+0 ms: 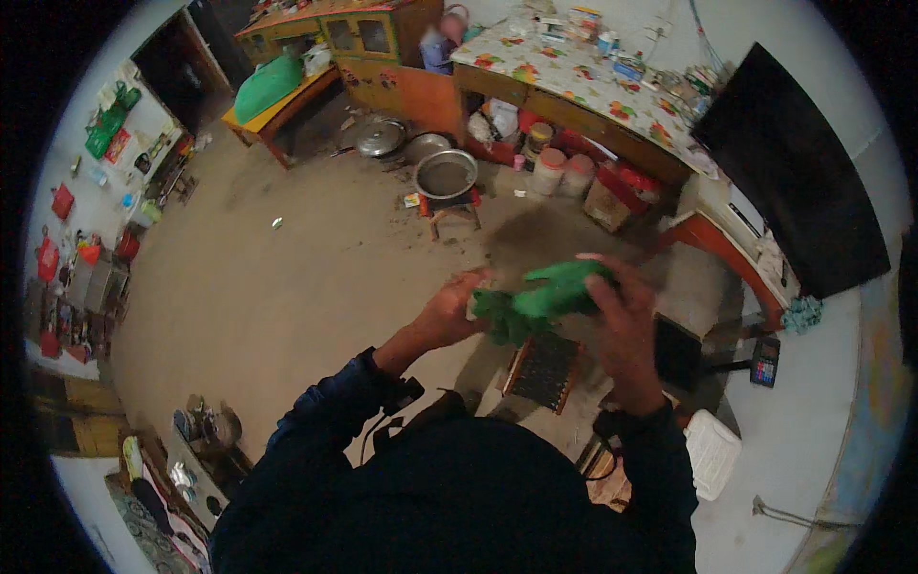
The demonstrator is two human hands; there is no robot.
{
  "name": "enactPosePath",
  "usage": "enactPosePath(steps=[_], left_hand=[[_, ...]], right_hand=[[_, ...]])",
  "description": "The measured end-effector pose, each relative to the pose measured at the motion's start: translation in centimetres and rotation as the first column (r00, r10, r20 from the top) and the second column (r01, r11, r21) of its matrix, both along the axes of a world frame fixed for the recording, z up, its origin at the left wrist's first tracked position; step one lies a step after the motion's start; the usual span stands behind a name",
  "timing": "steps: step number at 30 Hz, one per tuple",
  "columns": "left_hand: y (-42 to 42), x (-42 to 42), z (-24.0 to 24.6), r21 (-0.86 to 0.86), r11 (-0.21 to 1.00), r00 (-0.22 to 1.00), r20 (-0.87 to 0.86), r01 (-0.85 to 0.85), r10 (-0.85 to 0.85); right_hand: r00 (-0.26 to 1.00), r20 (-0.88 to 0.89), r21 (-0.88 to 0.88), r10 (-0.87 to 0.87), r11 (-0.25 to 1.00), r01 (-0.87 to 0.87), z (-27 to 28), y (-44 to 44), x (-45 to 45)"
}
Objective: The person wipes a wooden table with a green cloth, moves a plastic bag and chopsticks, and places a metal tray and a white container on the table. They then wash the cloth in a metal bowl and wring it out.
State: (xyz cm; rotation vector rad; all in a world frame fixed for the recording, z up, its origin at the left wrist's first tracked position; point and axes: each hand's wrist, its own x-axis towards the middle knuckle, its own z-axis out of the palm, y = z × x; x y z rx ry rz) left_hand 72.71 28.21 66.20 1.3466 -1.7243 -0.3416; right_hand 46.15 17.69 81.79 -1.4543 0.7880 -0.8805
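Observation:
Between my two hands hangs a crumpled green item (563, 290), a cloth or soft plastic; blur leaves its exact kind unclear. My right hand (627, 323) grips its upper right end, with fingers over the top. My left hand (448, 308) has its fingertips at the darker green, bunched lower left part. Both hands are raised in front of my body, above the floor. Below the green item, a small dark-topped stool or rack (543, 373) with wooden edges stands near my legs.
A metal basin (446, 174) rests on a small stool ahead, with a lidded pan (381, 138) behind it. A table with a flowered cover (559, 72) runs along the wall. At right stand a large black screen (796, 179) and a device with a keypad (765, 362).

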Motion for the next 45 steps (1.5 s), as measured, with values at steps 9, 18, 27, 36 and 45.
enactPosePath(steps=[9, 18, 27, 36, 45], left_hand=[[0.7, 7.1, -3.0, 0.56, 0.782, 0.927, -0.372, 0.271, -0.055], [-1.4, 17.9, 2.9, 0.409, 0.745, 0.613, -0.79, 0.527, 0.001], [-9.9, 26.1, 8.3, 0.246, 0.917, 0.603, -0.798, 0.313, 0.009], [-20.5, 30.2, 8.8, 0.269, 0.955, 0.65, -0.749, 0.123, 0.127], [-26.3, 36.4, 2.3, 0.351, 0.879, 0.544, -0.691, -0.323, 0.476]], right_hand=[[0.991, 0.1, 0.066, 0.085, 0.994, -0.091, 1.1, -4.1, 16.3], [0.999, -0.029, -0.105, -0.042, 0.994, 0.039, -5.9, -15.1, 22.8], [0.672, -0.66, -0.234, 0.337, 0.758, -0.609, -11.8, -19.3, 30.8], [0.648, -0.148, -0.037, 0.747, 0.651, -0.758, -16.1, -26.0, 41.8], [0.773, -0.431, -0.236, 0.466, 0.768, -0.595, -23.2, -40.3, 50.0]])
